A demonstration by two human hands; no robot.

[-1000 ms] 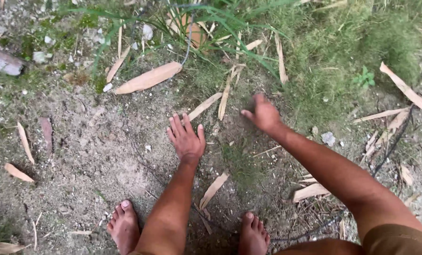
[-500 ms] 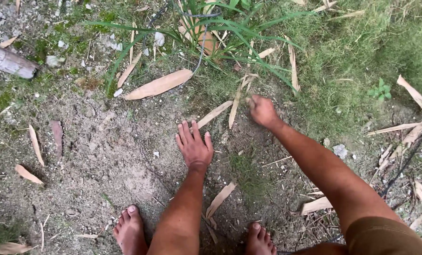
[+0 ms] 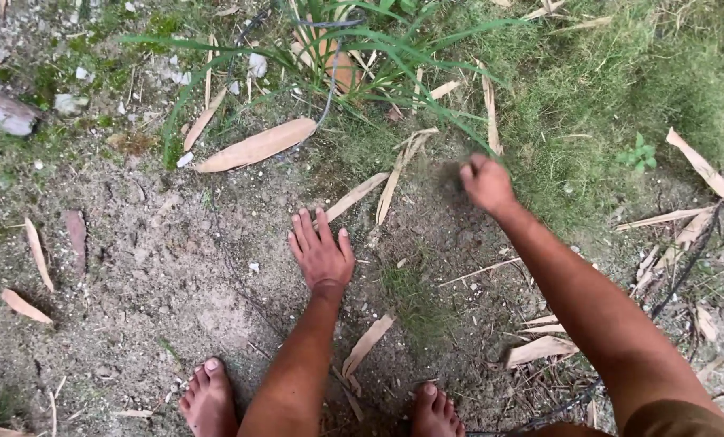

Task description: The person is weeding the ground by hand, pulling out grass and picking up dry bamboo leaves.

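Note:
My left hand [image 3: 322, 256] lies flat on the bare sandy soil [image 3: 159, 259], palm down and fingers spread, holding nothing. My right hand [image 3: 486, 183] is curled into a fist just above the ground at the edge of the short grass [image 3: 588, 121]. A dark blur sits just left of its knuckles, and I cannot tell whether anything is inside the fist. A long dry leaf [image 3: 354, 197] lies between the two hands. My bare feet, left [image 3: 210, 398] and right [image 3: 436, 410], stand on the dirt at the bottom of the view.
A large dry leaf [image 3: 256, 146] lies beyond my left hand, below a clump of long green blades [image 3: 354, 40]. A piece of wood [image 3: 2, 109] rests at the far left. Dry leaves and thin twigs [image 3: 540, 350] are scattered on the right.
My right hand has closed from loosely spread fingers into a fist and shifted slightly right. My left hand stays flat on the soil.

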